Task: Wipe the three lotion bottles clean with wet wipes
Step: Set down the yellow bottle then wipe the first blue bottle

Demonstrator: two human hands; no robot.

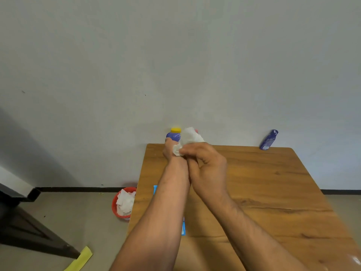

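- Left hand [169, 151] is gripping the yellow-capped bottle [174, 134] at the table's [273, 182] far edge.
- Right hand [205, 163] is clutching a wipe [190, 136] over the same table edge.

We count two blue plastic lotion bottles now, a yellow-capped bottle [173, 136] and a far-right bottle [268, 140], plus one crumpled white wipe [190, 136] and one round red bin [115, 207].
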